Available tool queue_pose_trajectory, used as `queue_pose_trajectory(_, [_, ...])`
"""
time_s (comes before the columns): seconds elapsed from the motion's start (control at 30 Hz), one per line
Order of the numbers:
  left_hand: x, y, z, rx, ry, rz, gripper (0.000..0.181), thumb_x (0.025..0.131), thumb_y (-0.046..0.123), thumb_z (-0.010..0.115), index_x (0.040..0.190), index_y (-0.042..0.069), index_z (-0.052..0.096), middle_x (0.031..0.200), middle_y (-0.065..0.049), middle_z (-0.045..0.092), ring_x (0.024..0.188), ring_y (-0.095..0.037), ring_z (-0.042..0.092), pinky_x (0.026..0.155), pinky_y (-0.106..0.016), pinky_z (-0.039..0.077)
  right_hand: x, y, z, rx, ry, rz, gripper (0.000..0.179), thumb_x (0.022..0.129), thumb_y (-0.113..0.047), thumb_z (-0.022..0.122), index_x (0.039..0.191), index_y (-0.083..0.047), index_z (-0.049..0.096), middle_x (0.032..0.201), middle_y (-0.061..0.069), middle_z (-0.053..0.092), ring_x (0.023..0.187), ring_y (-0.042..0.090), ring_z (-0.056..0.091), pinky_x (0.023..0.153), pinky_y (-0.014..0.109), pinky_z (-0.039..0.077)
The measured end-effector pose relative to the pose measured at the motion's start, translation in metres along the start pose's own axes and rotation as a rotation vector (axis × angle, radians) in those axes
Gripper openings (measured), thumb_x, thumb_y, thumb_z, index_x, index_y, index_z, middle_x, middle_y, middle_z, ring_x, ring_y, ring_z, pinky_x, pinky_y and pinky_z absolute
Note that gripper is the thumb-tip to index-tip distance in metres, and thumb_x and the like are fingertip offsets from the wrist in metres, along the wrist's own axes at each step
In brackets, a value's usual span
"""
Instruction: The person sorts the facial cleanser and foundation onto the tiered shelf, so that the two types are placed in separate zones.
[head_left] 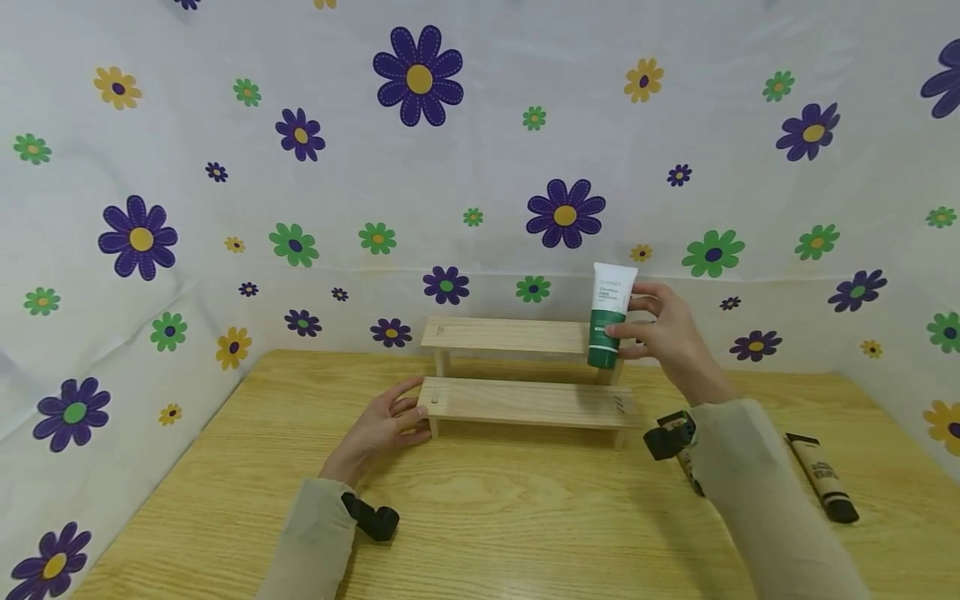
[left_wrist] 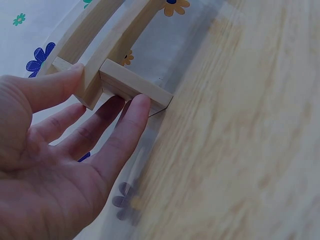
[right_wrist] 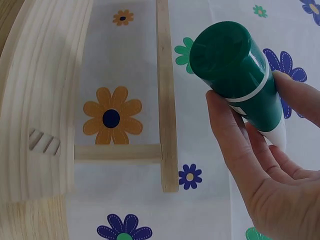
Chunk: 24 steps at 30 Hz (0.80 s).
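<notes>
A two-step wooden display stand (head_left: 517, 402) sits on the table near the back. At its left end my left hand (head_left: 386, 425) grips the lower step, thumb (left_wrist: 55, 89) along the board's edge and fingertips against the leg. My right hand (head_left: 667, 333) holds a white and green squeeze tube (head_left: 610, 317) upright, cap downward, between thumb and fingers. The tube overlaps the right end of the upper step (head_left: 510, 335) in the head view. From the right wrist view, the green cap (right_wrist: 222, 47) points toward the camera, apart from the upper board.
To the right lies a beige tube with a black cap (head_left: 822, 479) on the wooden table (head_left: 480, 517). Another tube (head_left: 687, 467) lies partly hidden under the right sleeve. A white cloth with printed flowers (head_left: 480, 158) hangs behind and at the sides.
</notes>
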<state>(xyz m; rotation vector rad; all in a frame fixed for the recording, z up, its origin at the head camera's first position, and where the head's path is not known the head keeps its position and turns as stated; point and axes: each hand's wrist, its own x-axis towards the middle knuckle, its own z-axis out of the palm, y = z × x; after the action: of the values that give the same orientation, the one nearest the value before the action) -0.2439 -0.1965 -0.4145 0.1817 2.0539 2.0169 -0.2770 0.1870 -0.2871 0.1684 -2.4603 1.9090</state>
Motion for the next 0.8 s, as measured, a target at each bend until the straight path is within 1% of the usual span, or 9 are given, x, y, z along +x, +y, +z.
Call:
queue_pose_trajectory(0.13, [0.000, 0.000, 0.000, 0.002, 0.002, -0.002, 0.059, 0.107, 0.000, 0.047, 0.160, 0.002, 0.022, 0.149, -0.034, 0.040, 0.125, -0.042, 0.054, 0.098, -0.047, 0.053, 0.002, -0.004, 0.008, 0.014, 0.020, -0.022, 0.078, 0.093, 0.007, 0.068, 0.156, 0.000, 0.024, 0.140, 0.026, 0.042, 0.112, 0.035, 0.055, 0.079, 0.037, 0.061])
queue_pose_trajectory(0.23, [0.000, 0.000, 0.000, 0.001, 0.001, -0.002, 0.059, 0.107, 0.000, 0.047, 0.161, 0.002, 0.022, 0.149, -0.034, 0.040, 0.125, -0.043, 0.054, 0.098, -0.048, 0.053, 0.005, -0.006, 0.014, 0.023, 0.033, -0.033, 0.078, 0.093, 0.008, 0.067, 0.156, 0.001, 0.022, 0.141, 0.027, 0.042, 0.115, 0.037, 0.055, 0.080, 0.037, 0.061])
queue_pose_trajectory(0.47, [-0.001, 0.001, 0.000, 0.009, 0.005, -0.003, 0.059, 0.107, 0.000, 0.047, 0.161, 0.003, 0.022, 0.149, -0.034, 0.040, 0.126, -0.043, 0.053, 0.099, -0.049, 0.052, 0.010, -0.008, 0.026, 0.081, 0.047, -0.051, 0.077, 0.092, 0.009, 0.066, 0.155, 0.000, 0.023, 0.144, 0.025, 0.043, 0.121, 0.038, 0.055, 0.079, 0.037, 0.061])
queue_pose_trajectory(0.53, [-0.001, 0.001, 0.000, 0.010, 0.009, -0.004, 0.059, 0.107, 0.000, 0.047, 0.161, 0.003, 0.022, 0.149, -0.034, 0.040, 0.127, -0.044, 0.052, 0.098, -0.048, 0.053, 0.012, -0.008, 0.029, 0.088, 0.052, -0.061, 0.077, 0.092, 0.009, 0.067, 0.155, -0.001, 0.024, 0.143, 0.025, 0.044, 0.118, 0.036, 0.057, 0.079, 0.038, 0.061])
queue_pose_trajectory(0.7, [-0.001, 0.000, 0.001, 0.010, 0.016, -0.005, 0.059, 0.107, 0.000, 0.048, 0.160, 0.003, 0.023, 0.149, -0.033, 0.040, 0.129, -0.045, 0.051, 0.098, -0.048, 0.053, 0.014, -0.007, 0.037, 0.105, 0.074, -0.076, 0.078, 0.091, 0.010, 0.069, 0.155, -0.002, 0.026, 0.140, 0.023, 0.047, 0.106, 0.026, 0.062, 0.079, 0.039, 0.061])
queue_pose_trajectory(0.8, [-0.001, 0.000, 0.001, 0.010, 0.017, -0.004, 0.059, 0.107, 0.000, 0.048, 0.160, 0.003, 0.023, 0.149, -0.033, 0.041, 0.128, -0.044, 0.051, 0.097, -0.047, 0.054, 0.014, -0.009, 0.042, 0.115, 0.087, -0.086, 0.079, 0.090, 0.010, 0.070, 0.155, -0.002, 0.026, 0.139, 0.023, 0.047, 0.105, 0.026, 0.062, 0.078, 0.038, 0.061])
